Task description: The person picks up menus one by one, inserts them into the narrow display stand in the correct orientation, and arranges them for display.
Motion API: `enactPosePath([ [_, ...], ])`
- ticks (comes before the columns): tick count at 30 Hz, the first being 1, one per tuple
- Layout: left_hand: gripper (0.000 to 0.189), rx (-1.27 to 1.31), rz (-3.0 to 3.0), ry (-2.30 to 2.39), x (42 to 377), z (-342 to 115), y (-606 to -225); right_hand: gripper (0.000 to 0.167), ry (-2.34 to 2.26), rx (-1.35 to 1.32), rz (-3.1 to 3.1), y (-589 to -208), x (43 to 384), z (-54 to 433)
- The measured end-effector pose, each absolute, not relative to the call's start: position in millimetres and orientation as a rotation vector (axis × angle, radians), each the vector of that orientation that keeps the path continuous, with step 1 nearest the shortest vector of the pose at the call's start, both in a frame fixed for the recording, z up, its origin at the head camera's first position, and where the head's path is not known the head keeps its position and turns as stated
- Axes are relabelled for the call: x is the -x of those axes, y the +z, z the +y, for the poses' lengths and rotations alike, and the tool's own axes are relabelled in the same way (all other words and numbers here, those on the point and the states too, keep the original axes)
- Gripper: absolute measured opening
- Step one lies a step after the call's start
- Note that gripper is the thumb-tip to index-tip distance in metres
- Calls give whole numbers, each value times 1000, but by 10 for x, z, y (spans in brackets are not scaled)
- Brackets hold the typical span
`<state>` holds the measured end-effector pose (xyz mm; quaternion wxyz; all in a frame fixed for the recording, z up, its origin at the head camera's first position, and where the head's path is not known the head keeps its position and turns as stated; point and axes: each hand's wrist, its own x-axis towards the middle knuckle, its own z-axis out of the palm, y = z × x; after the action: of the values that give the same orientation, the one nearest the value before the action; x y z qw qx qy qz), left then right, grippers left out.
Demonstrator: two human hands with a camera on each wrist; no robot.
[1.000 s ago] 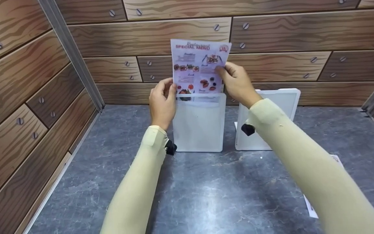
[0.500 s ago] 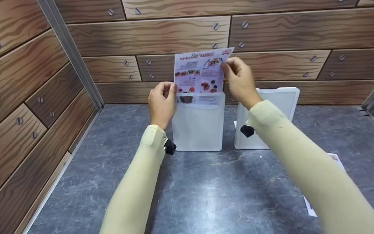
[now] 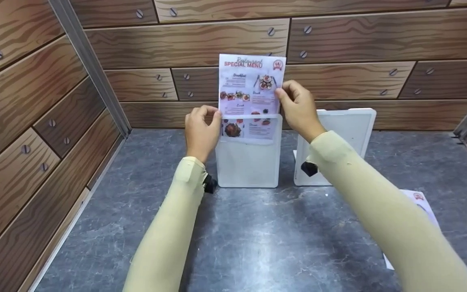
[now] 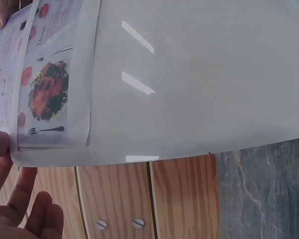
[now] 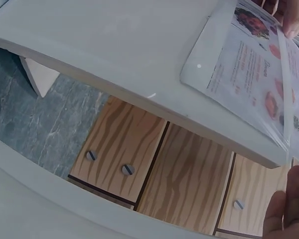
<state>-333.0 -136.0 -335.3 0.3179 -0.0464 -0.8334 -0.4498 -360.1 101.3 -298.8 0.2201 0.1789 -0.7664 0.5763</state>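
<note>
A printed menu sheet (image 3: pixel 251 87) stands upright, its lower part behind the clear front of a white display stand (image 3: pixel 248 164). With thumb and fingers my right hand (image 3: pixel 299 107) pinches the sheet's right edge. My left hand (image 3: pixel 202 132) is at the stand's top left corner, thumb in front and fingers behind, pinching the sheet's left edge there. In the left wrist view the sheet's bottom edge (image 4: pixel 90 114) shows through the clear cover, well above the stand's base. The right wrist view shows the sheet (image 5: pixel 261 74) between the cover and the white back.
A second white display stand (image 3: pixel 349 129) is just to the right, partly hidden by my right wrist. Another printed sheet (image 3: pixel 419 199) lies on the grey marbled table (image 3: pixel 258 243), mostly under my right forearm. Wood-patterned walls (image 3: pixel 225 40) rise behind and at the sides.
The menu sheet has straightened from a tilt and slid lower behind the clear cover. My right hand has come down slightly with it; the left hand has stayed at the stand's corner.
</note>
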Motion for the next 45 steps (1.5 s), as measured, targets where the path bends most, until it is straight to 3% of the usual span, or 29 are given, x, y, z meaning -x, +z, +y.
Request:
enactPosePath([
  [45, 12, 159, -2091, -1241, 3271, -1298, -3247, 18, 1558, -497, -2179, -2951, 3452, 1061],
])
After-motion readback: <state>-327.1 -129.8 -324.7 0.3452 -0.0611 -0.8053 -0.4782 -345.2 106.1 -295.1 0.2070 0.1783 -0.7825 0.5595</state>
